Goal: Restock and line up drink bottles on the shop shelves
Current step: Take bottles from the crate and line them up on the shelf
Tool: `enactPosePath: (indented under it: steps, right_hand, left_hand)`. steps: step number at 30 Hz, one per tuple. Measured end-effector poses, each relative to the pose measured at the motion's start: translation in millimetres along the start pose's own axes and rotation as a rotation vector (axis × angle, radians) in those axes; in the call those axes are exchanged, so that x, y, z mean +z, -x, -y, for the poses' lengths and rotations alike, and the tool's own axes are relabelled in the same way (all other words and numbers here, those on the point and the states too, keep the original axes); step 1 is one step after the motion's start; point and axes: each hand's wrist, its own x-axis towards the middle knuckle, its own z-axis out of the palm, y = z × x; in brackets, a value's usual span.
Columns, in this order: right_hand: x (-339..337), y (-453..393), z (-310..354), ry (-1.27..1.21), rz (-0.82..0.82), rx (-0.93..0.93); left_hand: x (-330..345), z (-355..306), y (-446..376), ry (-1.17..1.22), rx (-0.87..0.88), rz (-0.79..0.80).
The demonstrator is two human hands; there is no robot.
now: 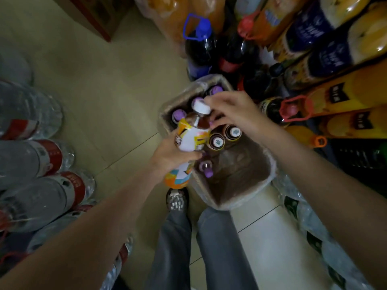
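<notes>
My left hand (173, 155) grips a drink bottle (190, 141) with a white cap and an orange, white and blue label, held tilted above the left edge of a cardboard tray (236, 185). My right hand (232, 109) reaches over the tray's far half, its fingers curled down among the bottles; what they touch is hidden. Several purple-capped bottles (179, 115) stand at the tray's far end. Two dark bottles with white-topped caps (225, 137) stand in the middle. One purple-capped bottle (206, 168) lies near my left hand.
Large orange juice bottles (339, 95) and dark cola bottles (201, 45) fill the shelves at the right and back. Wrapped packs of water bottles (41, 164) with red labels are stacked at the left. My legs and a shoe (177, 199) stand on the tiled floor.
</notes>
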Motion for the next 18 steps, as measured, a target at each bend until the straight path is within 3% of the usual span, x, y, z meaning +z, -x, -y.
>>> enactPosePath:
  steps: [1,2,5,7,13,18]
  right_hand:
    - [1.0,-9.1,-21.7,0.076,-0.042,0.028]
    - [1.1,-17.2,-50.3,0.325,-0.046,0.031]
    - [13.7,-21.0,-126.7,0.945,0.123,0.075]
    - [32.6,-18.8,-154.1,0.985,0.157,0.088]
    - [52.2,-34.0,-159.3,1.198,-0.023,0.123]
    - [31.5,-18.1,-126.7,1.022,-0.039,0.149]
  left_hand:
    - [-7.2,8.5,-3.2,0.013,-0.048,-0.064]
    - [-14.2,17.3,-5.2,0.031,-0.097,-0.116]
    - [-28.4,37.3,-7.0,0.056,-0.174,-0.149]
    - [-32.1,44.6,-9.9,0.047,-0.179,-0.128]
    - [-22.1,57.3,-20.2,-0.018,-0.198,-0.022]
    - [-17.3,42.3,-2.4,0.013,-0.214,-0.030]
